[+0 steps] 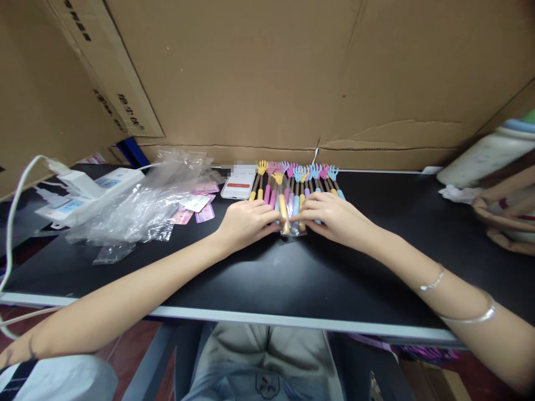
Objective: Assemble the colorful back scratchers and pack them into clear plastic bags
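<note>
Hand-shaped back scratchers point(295, 186), small, with yellow, pink and blue plastic claws and matching grips on dark shafts, are laid in a tight row on the black tabletop point(292, 273), claws pointed at the brown cardboard wall point(267, 72) behind. That row is taken as the landmark.

- Cardboard wall: directly behind the row, spanning the full width of the view.
- Tabletop: under the row, with a pale front edge toward the wearer.
- Heap of clear plastic bags point(137, 203): left of the row, with pink and white printed cards point(196, 207) partly under it.
- White power strip point(90, 186) with white cable: further left, beyond the bags.
- White smartphone point(239, 185): just left of the row's far end, screen lit.
- Left hand point(246, 221): laid palm-down on the grip ends at the row's left side, fingers loosely spread, nothing clasped.
- Right hand point(332, 217): laid palm-down on the grip ends at the right side, fingertips touching a yellow grip in a clear sleeve; whether it is pinched cannot be told.
- Silver bangles point(468, 312): worn on the right forearm, well clear of the row.
</note>
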Demonstrator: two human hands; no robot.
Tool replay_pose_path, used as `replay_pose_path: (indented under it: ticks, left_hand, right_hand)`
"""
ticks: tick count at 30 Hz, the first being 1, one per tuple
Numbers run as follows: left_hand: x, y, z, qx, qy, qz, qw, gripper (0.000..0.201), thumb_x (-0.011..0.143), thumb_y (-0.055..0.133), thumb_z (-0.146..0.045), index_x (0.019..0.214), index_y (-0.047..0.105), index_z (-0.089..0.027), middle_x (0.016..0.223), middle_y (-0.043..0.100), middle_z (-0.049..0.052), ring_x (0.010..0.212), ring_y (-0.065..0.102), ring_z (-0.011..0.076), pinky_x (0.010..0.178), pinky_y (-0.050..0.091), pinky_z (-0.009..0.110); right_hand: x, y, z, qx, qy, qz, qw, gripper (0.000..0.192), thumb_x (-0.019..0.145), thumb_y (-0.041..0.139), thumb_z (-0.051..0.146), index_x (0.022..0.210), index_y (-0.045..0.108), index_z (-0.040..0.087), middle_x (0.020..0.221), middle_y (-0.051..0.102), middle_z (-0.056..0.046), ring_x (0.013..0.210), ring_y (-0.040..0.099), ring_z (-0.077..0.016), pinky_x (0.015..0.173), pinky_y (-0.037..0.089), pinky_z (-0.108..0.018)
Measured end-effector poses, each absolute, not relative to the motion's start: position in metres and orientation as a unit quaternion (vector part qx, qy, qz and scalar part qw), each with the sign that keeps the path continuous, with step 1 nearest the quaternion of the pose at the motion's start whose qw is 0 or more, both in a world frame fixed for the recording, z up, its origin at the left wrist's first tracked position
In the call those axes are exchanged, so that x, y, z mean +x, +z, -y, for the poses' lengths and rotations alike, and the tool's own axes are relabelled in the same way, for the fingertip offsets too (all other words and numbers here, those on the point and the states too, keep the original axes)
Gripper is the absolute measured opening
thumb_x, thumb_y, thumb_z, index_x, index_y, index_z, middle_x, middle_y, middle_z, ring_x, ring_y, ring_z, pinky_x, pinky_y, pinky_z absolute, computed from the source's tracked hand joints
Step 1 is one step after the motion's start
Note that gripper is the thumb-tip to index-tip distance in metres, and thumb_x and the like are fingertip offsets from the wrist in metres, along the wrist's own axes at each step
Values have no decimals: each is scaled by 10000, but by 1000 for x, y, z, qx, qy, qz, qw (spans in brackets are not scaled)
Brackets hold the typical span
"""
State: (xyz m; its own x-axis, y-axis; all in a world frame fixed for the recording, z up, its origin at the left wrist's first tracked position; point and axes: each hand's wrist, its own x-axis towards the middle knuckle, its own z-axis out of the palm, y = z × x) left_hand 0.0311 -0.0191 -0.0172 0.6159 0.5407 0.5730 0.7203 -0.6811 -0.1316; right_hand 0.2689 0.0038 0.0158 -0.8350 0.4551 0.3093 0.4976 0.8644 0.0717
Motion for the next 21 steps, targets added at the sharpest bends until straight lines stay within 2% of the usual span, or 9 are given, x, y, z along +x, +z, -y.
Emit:
replay_pose_path:
  ticks: [12, 16, 21]
  left_hand:
    - [31, -17, 19, -875, -265, 334, 230, 200, 938, 507, -371, 954, 675, -264, 795, 686, -23, 763, 571, 139, 613, 348, 269]
    - [31, -17, 18, -878, -262, 333, 223, 201, 940, 504, -362, 967, 671, -254, 805, 688, -16, 769, 568, 143, 613, 339, 264]
    - [32, -16, 19, -879, -254, 340, 215, 200, 938, 506, -356, 960, 680, -259, 804, 689, -15, 775, 570, 143, 621, 343, 262]
  right_hand:
    - [263, 18, 1, -269, -131, 943, 145, 273, 909, 439, 199, 964, 706, 202, 852, 664, -75, 883, 532, -213, 762, 385, -330]
    - [262, 16, 2, -263, -116, 947, 145, 273, 912, 442, 205, 1002, 700, 213, 904, 668, -79, 913, 541, -210, 770, 391, -325]
    - [265, 15, 0, -256, -103, 952, 131, 248, 910, 469, 222, 963, 712, 221, 905, 676, -63, 928, 536, -212, 765, 391, -327]
